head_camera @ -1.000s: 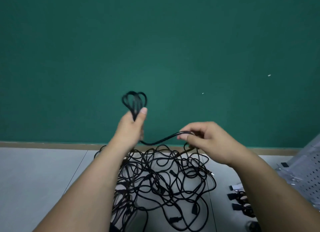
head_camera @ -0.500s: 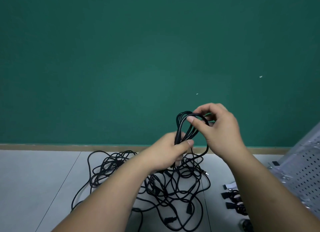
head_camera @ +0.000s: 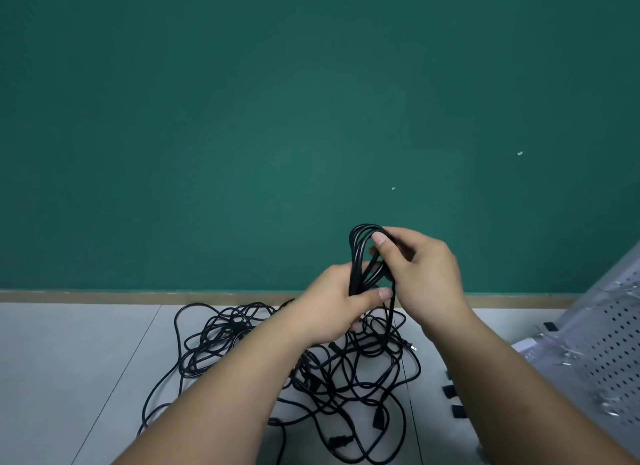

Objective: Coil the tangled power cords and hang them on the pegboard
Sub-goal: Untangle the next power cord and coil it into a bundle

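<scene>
A black power cord coil stands upright in front of the green wall. My left hand grips the coil's lower part, thumb across the strands. My right hand pinches a strand at the top of the coil, thumb over the loop. From the coil a strand drops into the tangled pile of black cords on the grey floor below my forearms. The white pegboard leans at the right edge, partly out of view.
Green wall with a wooden baseboard runs behind the pile. Black strap pieces lie on the floor right of the cords. Clear bags of small metal hooks rest on the pegboard. Bare grey floor tiles spread to the left.
My left hand carried the coil rightward and lower. My right hand rose from the stretched strand to meet it and laid another loop onto the coil's top.
</scene>
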Demonstrator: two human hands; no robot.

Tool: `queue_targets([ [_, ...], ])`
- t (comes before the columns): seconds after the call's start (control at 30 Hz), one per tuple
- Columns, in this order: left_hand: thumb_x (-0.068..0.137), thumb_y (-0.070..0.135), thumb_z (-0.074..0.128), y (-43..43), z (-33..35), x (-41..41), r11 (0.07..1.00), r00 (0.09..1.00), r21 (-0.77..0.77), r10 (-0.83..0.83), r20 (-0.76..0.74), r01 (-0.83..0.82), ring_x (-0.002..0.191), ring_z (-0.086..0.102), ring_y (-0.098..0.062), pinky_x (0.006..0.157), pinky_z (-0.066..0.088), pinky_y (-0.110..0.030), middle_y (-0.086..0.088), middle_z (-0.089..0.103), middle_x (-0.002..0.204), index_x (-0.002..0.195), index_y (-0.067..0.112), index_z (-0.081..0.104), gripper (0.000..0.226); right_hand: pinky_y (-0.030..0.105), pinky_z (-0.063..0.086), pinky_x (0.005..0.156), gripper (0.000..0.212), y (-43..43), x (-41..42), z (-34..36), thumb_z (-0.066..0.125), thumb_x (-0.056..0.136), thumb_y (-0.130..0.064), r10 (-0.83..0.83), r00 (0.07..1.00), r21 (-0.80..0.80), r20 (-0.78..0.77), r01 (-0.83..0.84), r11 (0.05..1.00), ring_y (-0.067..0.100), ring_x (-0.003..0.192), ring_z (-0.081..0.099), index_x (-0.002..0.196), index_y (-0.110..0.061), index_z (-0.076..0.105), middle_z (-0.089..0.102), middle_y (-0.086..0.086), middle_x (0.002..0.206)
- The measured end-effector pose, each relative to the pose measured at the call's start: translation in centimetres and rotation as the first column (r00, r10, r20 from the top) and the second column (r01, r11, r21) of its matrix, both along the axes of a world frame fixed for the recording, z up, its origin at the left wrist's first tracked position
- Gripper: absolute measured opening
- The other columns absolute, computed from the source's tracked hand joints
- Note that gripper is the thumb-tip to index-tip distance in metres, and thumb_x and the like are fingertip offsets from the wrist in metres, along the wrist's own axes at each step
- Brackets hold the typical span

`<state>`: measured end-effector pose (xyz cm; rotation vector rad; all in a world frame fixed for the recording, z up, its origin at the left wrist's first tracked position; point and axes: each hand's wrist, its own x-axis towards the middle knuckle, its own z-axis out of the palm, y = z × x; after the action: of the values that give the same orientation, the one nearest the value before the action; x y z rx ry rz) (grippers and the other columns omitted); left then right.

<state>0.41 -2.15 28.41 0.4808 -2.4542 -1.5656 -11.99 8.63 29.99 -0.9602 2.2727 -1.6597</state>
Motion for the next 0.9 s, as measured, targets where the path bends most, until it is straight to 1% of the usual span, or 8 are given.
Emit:
queue_targets([
  [0.23,0.105,0.027,0.066,0.2,-0.5,-0.4,0.999,0.999,-0.033,-0.001,0.040,0.002,0.048,0.050,0.002,0.054,0.039,-0.017,0.024,0.055,0.052,0.108,0.021,0.070,0.008,0.039,0.061,0.074,0.023,0.1,-0.2,0.7,0.059,0.102,-0.056,-0.014,0.991,0.176,-0.131,0.037,0.984,0.009,0.073,0.073,0.110,-0.045,0.077,0.076,-0.014,0.078],
  [0.37,0.103,0.036,0.067,0.2,-0.6,-0.3,0.999,0.997,-0.034,0.003,0.076,-0.001,0.059,0.053,-0.004,0.065,0.045,-0.030,0.019,0.056,0.060,0.093,0.029,0.071,0.013,0.043,0.063,0.079,0.017,0.0,-0.6,0.5,0.067,0.101,-0.047,0.036,0.997,0.085,0.066,-0.042,0.996,0.015,0.075,0.077,0.103,-0.038,0.082,0.079,-0.015,0.082],
  [0.5,0.108,0.030,0.061,0.2,0.0,-0.2,0.999,0.992,-0.034,-0.007,0.128,0.011,0.054,0.051,0.004,0.062,0.041,-0.024,0.025,0.057,0.055,0.090,0.027,0.069,0.020,0.041,0.065,0.068,0.012,0.3,-1.0,0.9,0.073,0.100,-0.036,0.092,0.983,-0.012,0.159,-0.091,0.996,0.019,0.071,0.078,0.096,-0.031,0.083,0.080,-0.003,0.081],
  [0.57,0.110,0.032,0.056,0.2,0.4,0.0,0.999,0.989,-0.005,-0.050,0.138,0.051,0.067,0.060,0.003,0.074,0.050,-0.028,0.027,0.067,0.068,0.095,0.026,0.069,0.021,0.036,0.060,0.062,0.012,0.5,-1.4,1.0,0.072,0.101,-0.033,0.121,0.986,-0.013,0.114,-0.120,0.993,0.015,0.061,0.071,0.096,-0.031,0.083,0.079,0.000,0.079],
  [0.63,0.112,0.029,0.051,0.5,0.5,0.1,0.991,0.987,0.093,-0.107,0.118,0.097,0.089,0.071,-0.012,0.094,0.055,-0.034,0.010,0.077,0.083,0.109,0.013,0.067,0.023,0.044,0.061,0.065,0.013,0.7,-1.6,1.1,0.071,0.101,-0.037,0.165,0.986,0.003,0.036,-0.166,0.986,0.019,0.057,0.064,0.098,-0.033,0.083,0.076,0.003,0.076],
  [0.7,0.113,0.022,0.049,0.9,0.4,0.2,0.959,0.991,0.266,-0.116,0.065,0.095,0.073,0.070,-0.025,0.084,0.060,-0.041,-0.001,0.067,0.071,0.105,0.004,0.057,0.022,0.052,0.061,0.072,0.013,0.7,-1.9,0.7,0.070,0.101,-0.044,0.170,0.984,0.026,-0.048,-0.169,0.985,0.032,0.063,0.061,0.101,-0.039,0.082,0.073,0.006,0.074],
  [0.77,0.113,0.023,0.049,1.3,0.6,0.3,0.919,0.996,0.388,-0.089,0.021,0.074,0.054,0.049,-0.018,0.066,0.058,-0.041,0.000,0.046,0.063,0.100,0.009,0.054,0.020,0.053,0.059,0.073,0.018,0.5,-1.9,0.4,0.067,0.100,-0.052,0.161,0.984,0.026,-0.075,-0.160,0.987,0.032,0.065,0.058,0.103,-0.040,0.081,0.071,0.008,0.075],
  [0.9,0.114,0.035,0.045,1.5,0.8,-0.2,0.891,0.998,0.453,0.050,-0.037,-0.028,0.049,0.031,-0.011,0.049,0.044,-0.028,0.003,0.032,0.061,0.095,0.013,0.054,0.030,0.057,0.060,0.088,0.058,-0.1,-1.0,0.0,0.045,0.105,-0.066,0.201,0.973,-0.004,0.116,-0.202,0.979,0.042,0.082,0.070,0.099,-0.018,0.077,0.074,0.014,0.079],
])
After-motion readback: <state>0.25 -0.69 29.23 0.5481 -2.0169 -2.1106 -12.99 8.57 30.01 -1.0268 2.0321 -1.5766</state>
